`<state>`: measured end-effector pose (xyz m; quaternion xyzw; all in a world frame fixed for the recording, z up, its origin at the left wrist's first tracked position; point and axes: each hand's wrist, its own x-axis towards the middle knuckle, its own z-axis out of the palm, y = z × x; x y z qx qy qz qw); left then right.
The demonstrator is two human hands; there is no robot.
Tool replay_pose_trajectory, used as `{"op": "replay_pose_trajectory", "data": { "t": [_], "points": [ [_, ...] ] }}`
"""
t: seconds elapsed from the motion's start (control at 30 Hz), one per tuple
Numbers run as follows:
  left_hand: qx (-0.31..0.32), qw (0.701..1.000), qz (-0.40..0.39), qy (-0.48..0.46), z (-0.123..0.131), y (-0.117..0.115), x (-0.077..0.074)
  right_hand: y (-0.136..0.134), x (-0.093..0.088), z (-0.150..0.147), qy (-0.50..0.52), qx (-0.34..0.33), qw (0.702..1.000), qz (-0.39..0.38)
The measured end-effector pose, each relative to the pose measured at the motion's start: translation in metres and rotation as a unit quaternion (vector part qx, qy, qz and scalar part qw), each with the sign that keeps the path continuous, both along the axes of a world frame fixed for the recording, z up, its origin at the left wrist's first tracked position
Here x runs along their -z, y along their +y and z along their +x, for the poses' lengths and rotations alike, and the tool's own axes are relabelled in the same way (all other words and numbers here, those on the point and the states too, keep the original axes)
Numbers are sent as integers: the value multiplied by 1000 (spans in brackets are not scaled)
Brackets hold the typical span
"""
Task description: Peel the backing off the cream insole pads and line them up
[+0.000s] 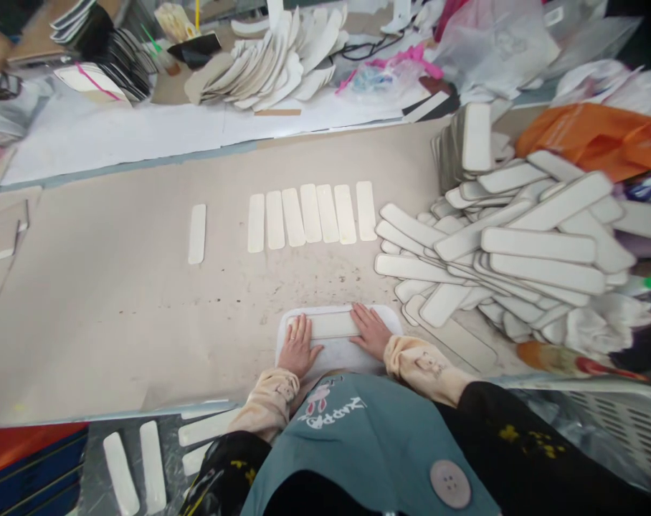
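Observation:
My left hand [298, 346] and my right hand [369, 331] lie flat, fingers stretched out, on the two ends of a cream rounded strip [332, 325]. The strip rests on a white rounded pad [340, 354] at the near edge of the beige table [115, 301]. Beyond my hands, a row of several similar strips [310, 214] lies side by side. One single strip [197, 233] lies apart to their left.
A big loose heap of the same strips [519, 244] fills the right side, with an orange bag [594, 136] behind it. Curved white pieces [282, 61] and dark stacks [115, 50] sit at the back. More strips [137, 466] lie below the table edge at left.

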<state>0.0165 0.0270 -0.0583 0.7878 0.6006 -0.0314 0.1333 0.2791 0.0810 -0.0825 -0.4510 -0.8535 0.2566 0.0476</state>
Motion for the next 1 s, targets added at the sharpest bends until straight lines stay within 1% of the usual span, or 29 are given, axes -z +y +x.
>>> {"op": "replay_pose_trajectory", "data": {
  "t": [0.07,0.13,0.23,0.3,0.33,0.4,0.47,0.5,0.53,0.57,0.6,0.63,0.67,0.7,0.73,0.77,0.8,0.83,0.87,0.9,0.93,0.97,1.0],
  "points": [
    [-2,1000,2,-10,-1,0,3,2,-4,7,47,59,997,-19],
    [-7,1000,4,-29,-2,0,7,2,-8,12,87,148,984,-52],
    [-19,997,-8,-79,-7,2,15,5,-15,12,112,277,946,-130],
    [-39,991,-16,-126,-10,4,19,9,-21,7,99,327,923,-175],
    [-56,987,-15,-151,-12,5,19,11,-24,5,86,341,916,-192],
    [-115,974,6,-194,-13,8,18,16,-29,0,66,356,904,-225],
    [-205,953,38,-221,-13,10,13,20,-33,-3,67,360,895,-254],
    [-264,934,56,-234,-12,11,9,21,-34,-3,76,357,892,-267],
    [-329,908,66,-250,-10,11,4,21,-34,-3,89,352,889,-278],
    [-398,872,68,-277,-7,10,-1,21,-33,-3,104,347,885,-291],
    [-467,823,58,-318,-4,8,-7,21,-32,-3,122,345,876,-313],
    [-530,762,34,-370,1,5,-13,20,-31,-4,143,351,859,-344],
    [-581,691,-9,-430,7,1,-19,19,-30,-4,166,361,834,-383],
    [-619,613,-67,-487,14,-3,-23,17,-30,-6,191,374,801,-426],
    [-643,533,-129,-534,22,-7,-27,16,-30,-8,216,385,766,-467],
    [-656,461,-186,-568,29,-10,-30,14,-31,-10,240,392,732,-503],
    [-659,402,-232,-591,36,-12,-32,12,-32,-12,261,391,704,-532],
    [-658,358,-259,-609,41,-12,-32,10,-34,-14,277,382,683,-557],
    [-654,330,-262,-629,46,-11,-32,7,-37,-16,288,365,670,-578],
    [-648,315,-243,-649,49,-7,-31,4,-40,-18,293,343,665,-595],
    [-645,310,-208,-667,50,-3,-30,1,-43,-19,292,316,668,-608],
    [-644,310,-165,-679,50,3,-29,-3,-46,-20,286,287,678,-614],
    [-644,315,-121,-687,48,10,-29,-6,-48,-22,275,259,694,-613]
  ]
}}
